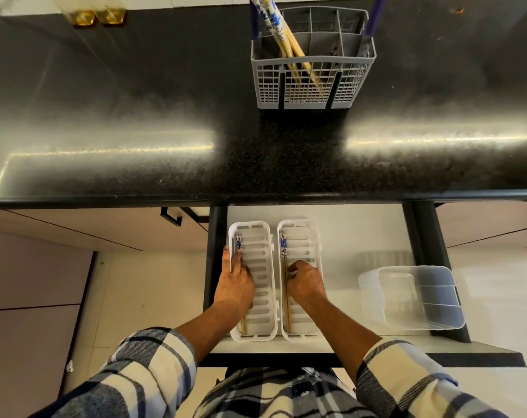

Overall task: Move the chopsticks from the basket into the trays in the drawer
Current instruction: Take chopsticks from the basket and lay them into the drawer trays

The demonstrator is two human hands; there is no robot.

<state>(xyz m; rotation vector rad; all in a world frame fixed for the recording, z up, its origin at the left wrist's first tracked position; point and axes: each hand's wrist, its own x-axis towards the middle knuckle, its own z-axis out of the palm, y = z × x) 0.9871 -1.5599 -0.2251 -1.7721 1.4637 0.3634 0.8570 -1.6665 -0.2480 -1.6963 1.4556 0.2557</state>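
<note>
A grey cutlery basket (315, 82) stands on the black counter and holds several blue-patterned wooden chopsticks (282, 34) leaning left. Below it, the open drawer (346, 233) holds two white slotted trays side by side. In the left tray (262, 257) chopsticks (238, 241) lie along the left wall. My left hand (236, 285) rests on them with fairly straight fingers, thumb outside the tray wall. The right tray (307, 239) has chopsticks (283, 245) along its left side, and my right hand (304, 283) pinches them with curled fingers.
A clear plastic container (419, 297) sits in the right part of the drawer. The black counter edge (256, 196) overhangs the drawer's back. Two amber glass items (99, 16) stand at the counter's far left. Closed cabinet fronts flank the drawer.
</note>
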